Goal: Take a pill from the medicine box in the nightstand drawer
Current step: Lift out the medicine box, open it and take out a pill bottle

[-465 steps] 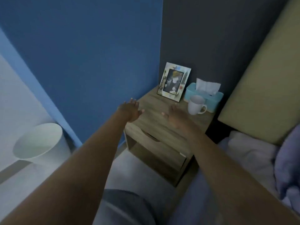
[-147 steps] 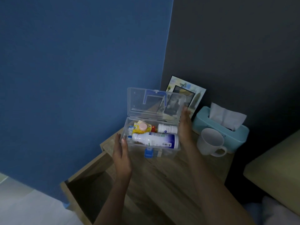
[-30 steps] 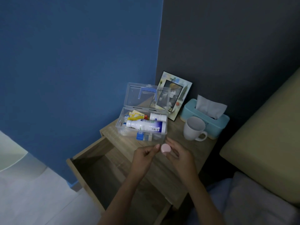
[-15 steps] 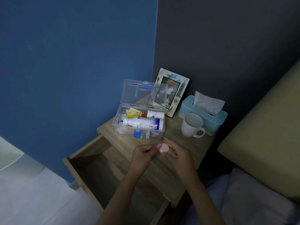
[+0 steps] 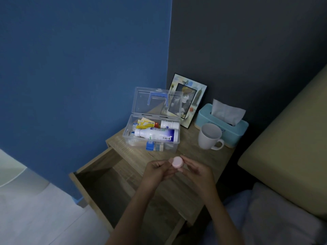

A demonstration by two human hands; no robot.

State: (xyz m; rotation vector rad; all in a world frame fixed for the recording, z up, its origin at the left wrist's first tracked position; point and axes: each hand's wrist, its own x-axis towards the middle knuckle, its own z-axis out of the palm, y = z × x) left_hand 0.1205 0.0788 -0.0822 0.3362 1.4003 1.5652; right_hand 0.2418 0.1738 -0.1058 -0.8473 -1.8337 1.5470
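Dim bedroom corner, blue wall (image 5: 79, 68) on the left meeting a dark grey wall (image 5: 247, 41) on the right. Head view only.

Wooden nightstand (image 5: 203, 160) sits in the corner; its tabletop carries all the small items. Drawer (image 5: 106, 177) pulled out toward the camera, inside dark, contents not readable.

Medicine box (image 5: 153, 131), clear plastic, stands on the back left part of the tabletop, lid up and leaning back, blue handle on the lid, blue latch at the front. Inside: a white bottle (image 5: 155, 135) with blue label lying on its side, a second white bottle behind it, a yellow packet; smaller items too blurred to name.

Picture frame (image 5: 189, 101) leans against the grey wall just behind the box. Teal tissue box (image 5: 223, 124) to its right, tissue sticking up. White mug (image 5: 209, 137) just in front of the tissue box, handle toward the camera-right.

Both hands meet above the front of the tabletop, over the open drawer's back edge. Small round pink container (image 5: 177, 161), possibly a pill case, is held between them. Left hand (image 5: 157, 169) fingers curled together, thumb and fingertips against the container's left side. Right hand (image 5: 196, 171) fingers clamped on its right side.

Bed headboard (image 5: 292, 147), beige, at right; pale bedding (image 5: 283, 218) below it. White bin edge (image 5: 10, 168) at far left on the floor.
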